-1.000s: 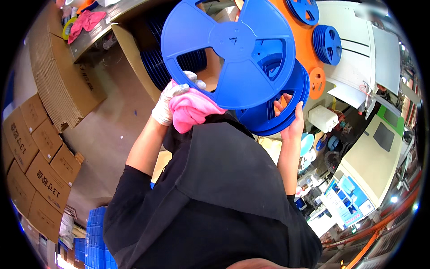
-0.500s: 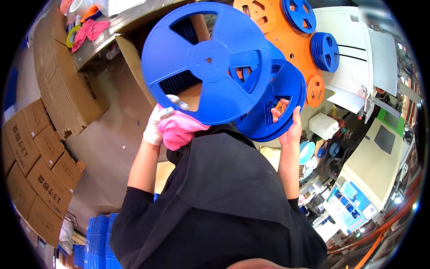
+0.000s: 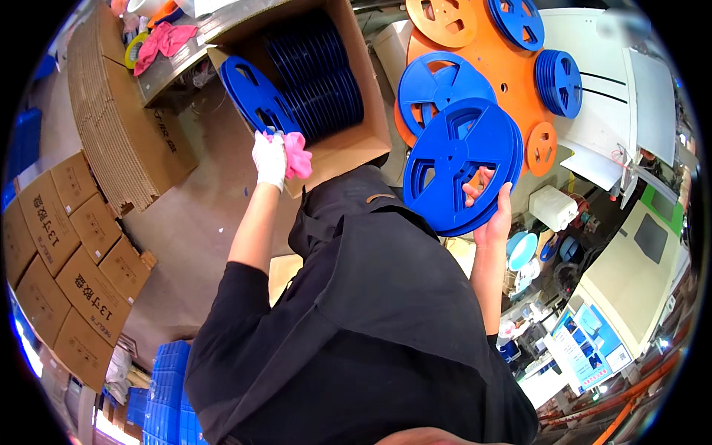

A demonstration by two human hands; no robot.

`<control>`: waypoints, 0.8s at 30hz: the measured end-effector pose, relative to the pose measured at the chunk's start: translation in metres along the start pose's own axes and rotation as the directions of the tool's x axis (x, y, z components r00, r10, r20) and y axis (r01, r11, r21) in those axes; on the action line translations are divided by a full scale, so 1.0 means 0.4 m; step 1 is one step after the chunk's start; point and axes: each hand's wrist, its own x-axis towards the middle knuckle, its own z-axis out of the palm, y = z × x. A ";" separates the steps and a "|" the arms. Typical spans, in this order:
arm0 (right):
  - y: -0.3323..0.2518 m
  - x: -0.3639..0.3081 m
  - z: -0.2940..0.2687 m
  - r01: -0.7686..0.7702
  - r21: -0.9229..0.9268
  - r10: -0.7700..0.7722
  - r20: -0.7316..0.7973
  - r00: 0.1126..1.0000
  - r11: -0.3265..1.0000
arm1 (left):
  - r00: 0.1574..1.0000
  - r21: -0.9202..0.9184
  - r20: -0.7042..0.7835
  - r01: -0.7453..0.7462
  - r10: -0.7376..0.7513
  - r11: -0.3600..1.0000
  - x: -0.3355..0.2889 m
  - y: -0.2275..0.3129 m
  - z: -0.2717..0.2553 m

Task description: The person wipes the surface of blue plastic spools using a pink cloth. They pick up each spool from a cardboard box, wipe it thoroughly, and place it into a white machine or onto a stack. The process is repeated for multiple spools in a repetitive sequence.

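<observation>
My gloved left hand (image 3: 270, 159) grips the near edge of a blue plastic reel (image 3: 256, 90), with a pink cloth (image 3: 297, 156) also in that hand. This reel is tilted at the left side of an open cardboard box (image 3: 356, 150), beside rows of blue reels (image 3: 323, 101) standing on edge inside. My bare right hand (image 3: 492, 208) holds a small stack of blue reels (image 3: 452, 156) by the lower right rim, its fingers showing through an opening in them. Just behind the stack, another blue reel (image 3: 437, 81) is on an orange round plate (image 3: 493, 96).
More blue reels (image 3: 558, 84) and smaller orange discs (image 3: 541, 148) are mounted on the orange plate. Flattened cartons (image 3: 119, 126) stand at the left, above stacked closed boxes (image 3: 81, 274). A metal table (image 3: 175, 70) carries another pink cloth (image 3: 164, 46). Right of me sits a white jug (image 3: 552, 207).
My left hand has carried the blue reel from in front of me to the box at the left, turning it nearly edge-on. My right hand still holds the stack.
</observation>
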 end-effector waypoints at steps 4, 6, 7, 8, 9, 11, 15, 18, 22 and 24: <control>0.001 -0.016 0.005 0.009 -0.004 -0.009 -0.022 1.000 1.000 | 0.999 0.145 -0.028 -0.034 0.038 0.989 0.089 -0.026 0.045; 0.002 -0.022 0.010 0.011 -0.009 -0.012 -0.064 0.998 1.000 | 0.999 0.156 -0.020 -0.023 0.027 0.988 0.138 -0.033 0.068; 0.003 -0.024 0.009 0.011 -0.006 -0.011 -0.062 0.998 1.000 | 0.999 0.159 -0.015 -0.027 0.030 0.987 0.164 -0.047 0.079; 0.005 -0.025 0.007 0.011 -0.002 -0.011 -0.059 0.998 1.000 | 0.999 0.162 -0.012 -0.030 0.032 0.986 0.184 -0.062 0.091; 0.009 -0.026 0.004 0.012 0.004 -0.011 -0.061 0.998 1.000 | 0.999 0.167 -0.004 -0.036 0.037 0.985 0.195 -0.058 0.103; 0.013 -0.029 0.006 0.017 0.013 -0.016 -0.061 0.998 1.000 | 1.000 0.209 -0.001 -0.011 0.011 0.978 0.207 -0.054 0.126; 0.011 -0.038 0.022 0.011 -0.047 -0.014 -0.062 0.998 0.999 | 0.995 0.146 0.084 0.043 -0.056 0.988 0.231 -0.081 0.163; 0.008 -0.035 0.031 0.023 -0.081 -0.026 -0.038 0.999 0.996 | 0.966 0.068 0.246 0.063 -0.078 0.996 0.254 -0.111 0.182; 0.011 -0.039 0.018 0.107 -0.039 -0.105 0.049 0.993 0.993 | 0.938 0.076 0.292 0.173 -0.188 0.982 0.187 -0.067 0.170; -0.001 -0.041 0.021 0.154 0.022 -0.155 0.097 0.983 0.988 | 0.910 0.051 0.390 0.129 -0.138 0.990 0.141 -0.086 0.149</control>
